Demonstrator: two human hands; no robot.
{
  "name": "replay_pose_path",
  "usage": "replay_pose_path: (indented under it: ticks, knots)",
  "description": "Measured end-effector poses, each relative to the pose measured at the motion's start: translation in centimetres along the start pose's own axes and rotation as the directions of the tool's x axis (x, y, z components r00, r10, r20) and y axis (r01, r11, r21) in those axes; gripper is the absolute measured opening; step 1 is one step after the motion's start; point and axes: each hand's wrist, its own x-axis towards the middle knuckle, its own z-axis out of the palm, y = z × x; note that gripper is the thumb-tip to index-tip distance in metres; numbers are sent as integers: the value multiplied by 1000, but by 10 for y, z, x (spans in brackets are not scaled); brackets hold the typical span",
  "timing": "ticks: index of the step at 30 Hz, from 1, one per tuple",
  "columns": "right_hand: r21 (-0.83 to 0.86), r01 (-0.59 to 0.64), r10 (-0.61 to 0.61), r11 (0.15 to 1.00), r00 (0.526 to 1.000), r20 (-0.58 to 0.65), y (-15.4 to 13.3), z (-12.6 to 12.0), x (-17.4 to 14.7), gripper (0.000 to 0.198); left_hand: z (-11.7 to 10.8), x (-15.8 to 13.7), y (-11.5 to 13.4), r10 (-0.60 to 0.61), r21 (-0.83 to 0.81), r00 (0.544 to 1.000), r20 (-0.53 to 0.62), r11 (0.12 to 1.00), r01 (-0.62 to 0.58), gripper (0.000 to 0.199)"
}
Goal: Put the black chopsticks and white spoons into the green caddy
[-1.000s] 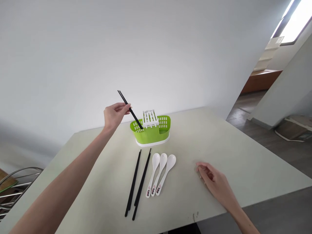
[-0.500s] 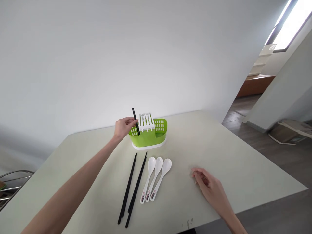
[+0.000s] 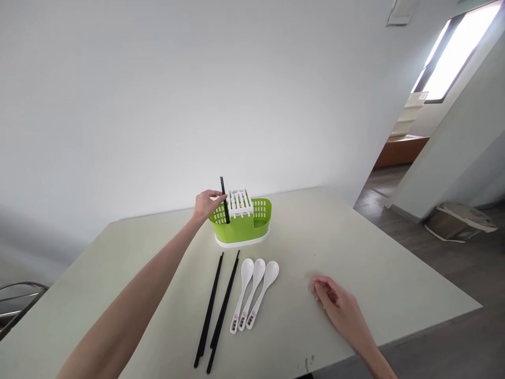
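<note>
Pinched btwn thumb & fingers of my left hand (image 3: 205,205): a pair of black chopsticks (image 3: 226,211), grip narrow, closed on them above the basket rim. They stand near upright, tilted a bit, in the L end of a green basket (image 3: 241,231); lower tips hidden behind its front wall. White slotted rack (image 3: 240,203) sits across the middle of the basket, right beside the sticks; R end has a dip in front, green inside showing. White base (image 3: 242,243) under it all.

Held sticks: thin, straight, plain black, side by side, top ends close tog.

On the pale table (image 3: 323,237), in front of the basket: L pair (image 3: 209,310) & R pair (image 3: 224,308) of same-looking sticks, then three white spoons (image 3: 259,271), bowls toward the basket, red & dark marks on handle ends. My right hand (image 3: 337,305) is well R of the spoons, fingers loosely curled; can't tell if tips meet.

Behind: plain wall (image 3: 236,95). Far R: bright window (image 3: 453,55), gray floor (image 3: 410,231), brownish box (image 3: 457,223). Metal rails (image 3: 21,295) at lower L, partly cut off.
</note>
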Motion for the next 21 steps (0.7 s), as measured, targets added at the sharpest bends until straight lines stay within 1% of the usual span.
replay_pose_path:
  ticks: [5, 9, 13, 14, 16, 19, 21]
  knots:
    - [-5, 0, 0, 1000, 1000, 0, 1, 1, 0, 49, 3, 5, -2, 17, -10, 1000, 7, 1000, -17, 35]
    - [11, 5, -5, 1000, 1000, -3, -4, 0, 0, 51, 5, 7, -2, 22, -27, 999, 43, 999, -21, 33]
    - [7, 23, -23, 1000, 1000, -16, -9, -1, -2, 51, -2, -1, 2, 34, -51, 998, 44, 998, -32, 34]
    - [3, 26, -26, 1000, 999, -19, -10, -2, -2, 51, -6, -6, 3, 34, -63, 999, 17, 997, -33, 36]
    - [-4, 27, -27, 1000, 999, -25, -10, -2, -2, 50, -16, -21, 5, 34, -100, 996, -85, 994, -42, 39]
    - [0, 29, -29, 1000, 999, -17, -7, -2, -3, 50, -34, -55, 2, 40, -150, 959, -280, 985, -85, 42]
    - [-4, 26, -26, 1000, 1000, -10, -6, -3, -3, 50, -45, -84, -5, 32, -138, 939, -341, 987, -84, 41]
